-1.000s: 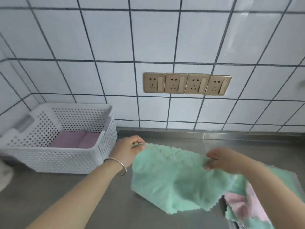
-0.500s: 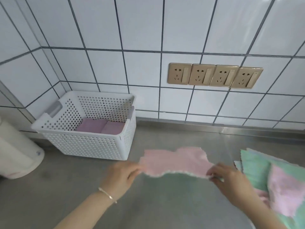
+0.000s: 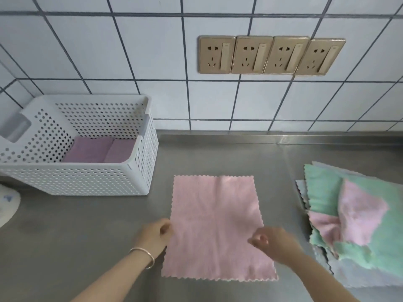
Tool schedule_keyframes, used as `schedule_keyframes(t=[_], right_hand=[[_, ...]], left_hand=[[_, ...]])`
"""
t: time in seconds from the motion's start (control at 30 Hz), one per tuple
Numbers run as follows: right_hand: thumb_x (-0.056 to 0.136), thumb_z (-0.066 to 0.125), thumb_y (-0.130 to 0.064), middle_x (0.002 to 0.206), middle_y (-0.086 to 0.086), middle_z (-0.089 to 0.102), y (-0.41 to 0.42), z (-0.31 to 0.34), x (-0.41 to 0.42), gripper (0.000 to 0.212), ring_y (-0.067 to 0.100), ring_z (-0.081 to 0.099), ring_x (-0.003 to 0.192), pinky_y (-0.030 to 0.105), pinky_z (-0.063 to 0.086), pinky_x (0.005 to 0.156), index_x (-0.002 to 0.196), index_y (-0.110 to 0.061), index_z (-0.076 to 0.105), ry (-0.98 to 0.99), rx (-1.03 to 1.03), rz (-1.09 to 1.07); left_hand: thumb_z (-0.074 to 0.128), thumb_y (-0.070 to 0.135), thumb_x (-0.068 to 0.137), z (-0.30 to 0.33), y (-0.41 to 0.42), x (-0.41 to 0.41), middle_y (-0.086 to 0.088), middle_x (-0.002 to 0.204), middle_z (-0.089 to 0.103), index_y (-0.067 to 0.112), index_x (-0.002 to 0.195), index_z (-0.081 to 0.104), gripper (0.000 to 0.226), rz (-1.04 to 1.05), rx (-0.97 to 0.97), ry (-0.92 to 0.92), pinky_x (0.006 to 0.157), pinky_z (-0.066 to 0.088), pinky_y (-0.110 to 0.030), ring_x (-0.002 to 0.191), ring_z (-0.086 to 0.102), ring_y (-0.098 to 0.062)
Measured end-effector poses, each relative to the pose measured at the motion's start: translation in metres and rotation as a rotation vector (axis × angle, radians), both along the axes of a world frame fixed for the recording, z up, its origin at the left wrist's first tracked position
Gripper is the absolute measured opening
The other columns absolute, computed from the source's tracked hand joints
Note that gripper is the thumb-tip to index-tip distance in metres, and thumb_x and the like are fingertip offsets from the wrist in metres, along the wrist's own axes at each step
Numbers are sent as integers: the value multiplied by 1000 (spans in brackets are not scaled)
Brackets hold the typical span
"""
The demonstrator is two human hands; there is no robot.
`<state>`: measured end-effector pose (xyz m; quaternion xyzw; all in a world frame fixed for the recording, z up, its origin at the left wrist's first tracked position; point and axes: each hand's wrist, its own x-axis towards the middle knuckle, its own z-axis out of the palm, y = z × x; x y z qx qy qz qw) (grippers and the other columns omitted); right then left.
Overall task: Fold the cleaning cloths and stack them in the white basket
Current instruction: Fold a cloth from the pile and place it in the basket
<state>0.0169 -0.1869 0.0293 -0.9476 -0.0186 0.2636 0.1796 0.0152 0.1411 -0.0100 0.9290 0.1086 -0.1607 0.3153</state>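
Observation:
A pink cleaning cloth (image 3: pixel 214 225) lies spread flat on the steel counter (image 3: pixel 87 236), front centre. My left hand (image 3: pixel 156 234) pinches its left edge about halfway down. My right hand (image 3: pixel 272 241) rests over the right edge with curled fingers that pinch the cloth there. The white perforated basket (image 3: pixel 91 182) stands at the back left, apart from the cloth, with folded purple cloths (image 3: pixel 98 150) lying in its bottom. A loose pile of green, pink and grey cloths (image 3: pixel 357 216) sits at the right.
The tiled wall (image 3: pixel 130 62) with a row of gold sockets (image 3: pixel 270 55) rises right behind the counter. A white rounded object (image 3: pixel 7 203) shows at the left edge, in front of the basket.
The cloth was held up in the air by its top corners. Now it lies flat, pink side up, and both hands have slid to its side edges.

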Motion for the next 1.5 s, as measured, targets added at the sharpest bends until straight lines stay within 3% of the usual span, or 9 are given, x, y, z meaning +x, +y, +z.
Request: schedule_keyframes(t=[0.13, 0.3, 0.4, 0.6, 0.87, 0.97, 1.1, 1.37, 1.5], right_hand=[[85, 53, -30, 82, 4, 69, -8, -11, 70, 23, 23, 64, 84, 26, 44, 65, 79, -13, 67, 37, 107, -472], [76, 52, -16, 70, 12, 66, -6, -26, 115, 17, 24, 56, 57, 37, 55, 65, 68, -10, 66, 39, 214, -766], [81, 52, -16, 74, 11, 67, 0, -32, 133, 21, 25, 59, 63, 29, 49, 61, 74, -9, 70, 18, 167, -776], [81, 51, -19, 54, 4, 51, 9, -40, 144, 32, 26, 55, 60, 23, 43, 53, 50, -12, 53, 50, 92, -791], [87, 50, -20, 63, 7, 56, 2, -55, 138, 28, 29, 54, 70, 25, 37, 59, 62, -12, 59, -48, 40, -834], [90, 47, -25, 95, 15, 66, 5, -55, 143, 25, 32, 60, 90, 29, 41, 68, 97, -9, 65, -69, 9, -817], [93, 44, -30, 99, 14, 64, 9, -40, 135, 22, 34, 60, 93, 34, 42, 70, 104, -11, 46, -146, -38, -706], [66, 74, -35, 116, -4, 65, 77, -50, 21, 39, 19, 64, 105, 32, 56, 78, 104, -26, 68, -456, -92, 130], [66, 48, -39, 113, -1, 68, 82, -53, -32, 44, 19, 66, 104, 33, 51, 89, 98, -22, 73, -375, -83, 205]], left_hand=[[52, 12, 82, 4, -18, 71, -8, 74, 68, 24, 81, 53, 12, 392, -289, 81, 82, 54, -39, 75, 68, -30], [49, 7, 87, 2, -31, 125, 0, 48, 58, 9, 71, 56, 18, 393, -247, 132, 45, 42, -14, 31, 52, -5], [47, 11, 86, -4, -33, 150, 5, 31, 51, 10, 57, 56, 30, 453, -199, 154, 56, 41, -21, 41, 52, -15], [47, 24, 90, -10, -31, 161, -3, 48, 57, 14, 46, 58, 47, 329, 3, 138, 67, 50, -29, 57, 59, -25], [43, 24, 90, -22, -27, 160, -10, 71, 69, 14, 63, 64, 36, 286, 227, 61, 59, 41, -25, 65, 62, -28], [44, 24, 91, -23, -29, 163, -14, 84, 71, 11, 84, 68, 28, 304, 230, 38, 65, 43, -27, 78, 64, -32], [46, 23, 90, -10, -37, 150, -11, 101, 65, 12, 106, 55, 21, 313, 164, -18, 76, 45, -33, 92, 61, -34], [33, 46, 84, -13, -78, 31, -1, 125, 61, 18, 118, 61, 53, -641, 372, -336, 89, 52, -44, 115, 59, -24], [35, 71, 70, -24, -79, -18, -1, 127, 60, 17, 114, 66, 76, -762, 494, -249, 100, 37, -47, 119, 56, -25]])
